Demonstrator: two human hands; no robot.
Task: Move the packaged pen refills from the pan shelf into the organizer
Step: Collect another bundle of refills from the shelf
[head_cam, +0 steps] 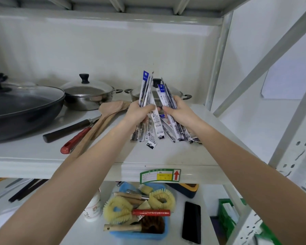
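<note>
Gripping refill packs [154, 119], both hands' fingers [149, 107] curled.

Glossy plastic refill packets [155, 119]; wooden spatula [111, 106].

White metal shelving [99, 167], pale wall [276, 50]

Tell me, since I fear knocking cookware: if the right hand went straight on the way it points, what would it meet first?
Probably the steel pot just behind the refill packs that the right hand grips; depth is hard to judge.
</note>
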